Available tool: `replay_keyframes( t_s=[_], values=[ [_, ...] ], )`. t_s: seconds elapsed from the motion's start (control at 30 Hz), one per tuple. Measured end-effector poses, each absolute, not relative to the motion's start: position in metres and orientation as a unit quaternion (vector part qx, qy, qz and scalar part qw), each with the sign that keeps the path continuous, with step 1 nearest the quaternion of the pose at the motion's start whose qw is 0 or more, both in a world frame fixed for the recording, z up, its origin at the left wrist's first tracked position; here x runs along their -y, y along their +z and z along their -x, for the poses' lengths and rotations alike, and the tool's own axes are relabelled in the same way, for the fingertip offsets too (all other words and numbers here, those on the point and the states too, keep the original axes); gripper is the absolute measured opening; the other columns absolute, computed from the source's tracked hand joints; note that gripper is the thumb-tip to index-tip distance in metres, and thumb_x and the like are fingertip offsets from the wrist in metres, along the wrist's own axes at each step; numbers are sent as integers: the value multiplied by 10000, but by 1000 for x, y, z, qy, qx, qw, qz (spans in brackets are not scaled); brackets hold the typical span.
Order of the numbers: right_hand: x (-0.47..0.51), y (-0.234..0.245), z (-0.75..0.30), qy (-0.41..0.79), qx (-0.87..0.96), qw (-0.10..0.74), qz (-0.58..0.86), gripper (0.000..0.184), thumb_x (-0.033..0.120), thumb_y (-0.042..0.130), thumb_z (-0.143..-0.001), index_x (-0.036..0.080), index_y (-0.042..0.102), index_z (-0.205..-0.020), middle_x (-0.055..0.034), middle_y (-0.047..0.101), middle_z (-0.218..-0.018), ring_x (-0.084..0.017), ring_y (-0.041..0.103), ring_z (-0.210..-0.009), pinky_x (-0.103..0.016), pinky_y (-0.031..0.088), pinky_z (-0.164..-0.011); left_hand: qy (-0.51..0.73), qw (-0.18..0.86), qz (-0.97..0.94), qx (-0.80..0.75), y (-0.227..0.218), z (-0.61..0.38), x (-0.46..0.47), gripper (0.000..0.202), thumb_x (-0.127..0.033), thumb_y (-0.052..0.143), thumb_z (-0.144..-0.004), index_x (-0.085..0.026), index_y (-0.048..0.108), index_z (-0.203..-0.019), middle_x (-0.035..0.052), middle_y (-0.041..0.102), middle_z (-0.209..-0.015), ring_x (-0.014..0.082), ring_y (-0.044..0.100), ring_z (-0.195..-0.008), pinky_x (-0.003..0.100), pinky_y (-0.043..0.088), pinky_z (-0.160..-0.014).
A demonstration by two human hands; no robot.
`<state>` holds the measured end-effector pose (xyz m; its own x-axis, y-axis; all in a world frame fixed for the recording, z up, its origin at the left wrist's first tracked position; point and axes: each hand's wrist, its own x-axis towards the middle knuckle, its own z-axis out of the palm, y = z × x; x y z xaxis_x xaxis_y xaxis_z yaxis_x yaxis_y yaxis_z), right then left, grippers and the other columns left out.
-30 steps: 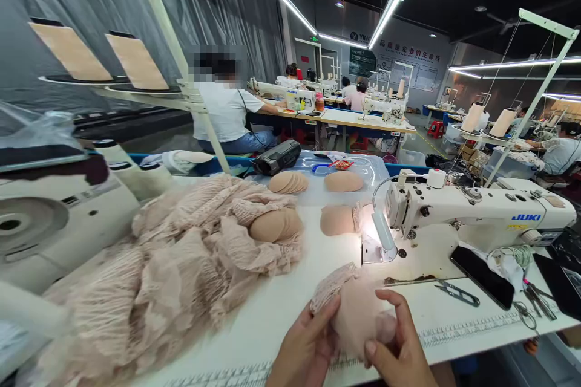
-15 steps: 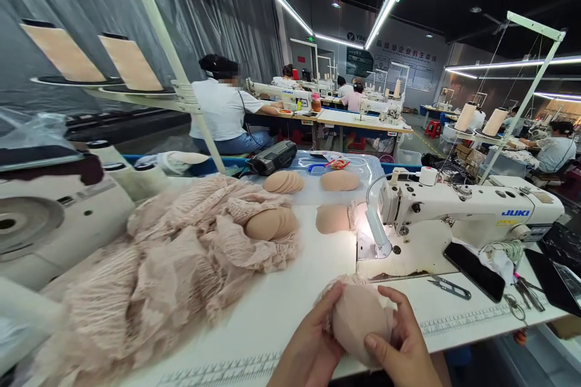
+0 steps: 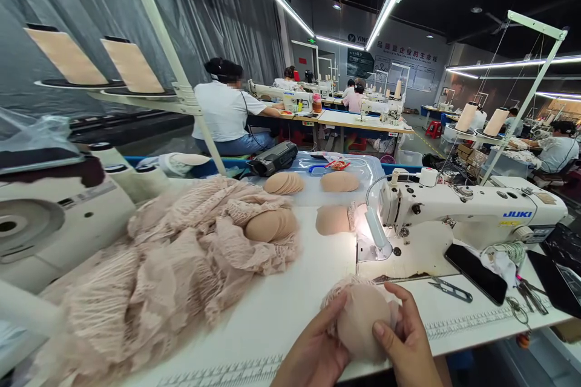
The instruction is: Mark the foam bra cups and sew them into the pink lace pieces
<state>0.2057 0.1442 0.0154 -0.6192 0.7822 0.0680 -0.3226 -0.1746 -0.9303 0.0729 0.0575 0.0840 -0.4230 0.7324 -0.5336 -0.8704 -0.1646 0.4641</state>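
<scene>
- Left hand point(image 3: 313, 354) and right hand point(image 3: 408, 347) at the near table edge, both closed round one beige padded cup point(image 3: 363, 321). Left thumb lies on its upper left side; right thumb presses the lower front, with the fingers curled over the right rim.
- The cup is held just above the white table point(image 3: 281, 308), domed side toward the camera. A lace trim point(image 3: 338, 289) shows along its top left edge.
- Just right of the hands: thread snips point(image 3: 448, 289) lie flat on the table. Past them, a dark phone point(image 3: 475, 266).
- Sewing machine point(image 3: 472, 211) stands behind, its lamp lit over the needle area.
- Left of centre: a big heap of pleated pink fabric point(image 3: 167, 266), with a stack of cups point(image 3: 271, 225) resting on its far right side.
- One more cup point(image 3: 333, 219) sits just beside the machine head.
- Farther back: a clear lid point(image 3: 370, 164) bearing two cup stacks.
- Beyond: a person in a white shirt point(image 3: 227, 112) seated at another bench.
</scene>
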Motion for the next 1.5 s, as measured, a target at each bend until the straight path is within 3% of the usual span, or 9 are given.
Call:
replay_keyframes(
  t_s=[0.2, 0.27, 0.43, 0.63, 0.8, 1.03, 1.33, 1.4, 1.5],
  values=[
    [-144, 18, -205, 749, 487, 391, 220, 730, 560, 929, -811, 301, 604, -1411, -91, 800, -1257, -299, 757, -1114, -406, 582, -1009, 709, 614, 68, -340, 67, -76, -53, 596, -223, 970, -752, -75, 754, -1286, 223, 839, -1140, 445, 798, -1112, 478, 687, -914],
    [-144, 18, -206, 744, 493, 392, 224, 738, 574, 931, -801, 293, 612, -1404, -93, 800, -1234, -300, 762, -1077, -411, 592, -992, 728, 597, 52, -332, 70, -76, -53, 541, -176, 984, -714, -94, 792, -1213, 199, 848, -1128, 427, 803, -1101, 471, 675, -946],
    [-146, 16, -207, 728, 519, 386, 227, 743, 612, 914, -803, 278, 629, -1402, -103, 791, -1218, -317, 758, -1093, -451, 589, -1020, 762, 569, 71, -301, 85, -75, -58, 290, -104, 984, -694, -135, 836, -941, 104, 859, -1001, 279, 821, -875, 345, 684, -808],
    [-146, 12, -207, 728, 514, 393, 226, 728, 612, 919, -798, 289, 643, -1390, -120, 775, -1279, -323, 750, -1120, -463, 585, -1038, 777, 527, 55, -341, 92, -80, -60, 473, -173, 1068, -574, -147, 852, -994, 94, 854, -1030, 276, 803, -905, 324, 682, -766],
    [-146, 9, -205, 735, 495, 403, 229, 752, 603, 945, -769, 288, 639, -1380, -113, 769, -1311, -319, 751, -1124, -442, 585, -1033, 770, 495, -2, -403, 93, -82, -63, 496, -296, 1067, -614, -168, 854, -1043, 115, 855, -1108, 318, 801, -1010, 340, 676, -836],
    [-147, 7, -199, 760, 469, 398, 211, 720, 586, 935, -790, 309, 613, -1371, -63, 813, -1086, -279, 767, -962, -411, 611, -930, 765, 493, -13, -414, 91, -80, -66, 487, -344, 1046, -657, -142, 849, -1054, 133, 856, -1109, 356, 786, -1106, 353, 668, -874],
    [-150, 16, -191, 792, 428, 385, 205, 755, 566, 952, -770, 313, 563, -1366, -69, 821, -1046, -312, 786, -986, -458, 615, -926, 762, 489, -1, -425, 90, -73, -80, 570, -348, 1083, -565, -142, 849, -1042, 124, 847, -1058, 344, 762, -1121, 331, 647, -886],
    [-150, 14, -194, 795, 441, 371, 191, 798, 571, 949, -769, 329, 531, -1405, -62, 814, -1063, -305, 787, -955, -460, 603, -926, 748, 499, -14, -438, 93, -69, -80, 534, -379, 1067, -599, -144, 851, -1028, 116, 844, -1025, 318, 769, -1049, 317, 643, -850],
    [-153, 8, -207, 792, 486, 323, 178, 1035, 565, 976, -718, 357, 416, -1563, -39, 796, -1041, -293, 780, -885, -472, 589, -919, 730, 514, -54, -446, 98, -61, -73, 452, -429, 1032, -648, -154, 853, -960, 117, 838, -955, 319, 774, -958, 326, 631, -789]
  ],
)
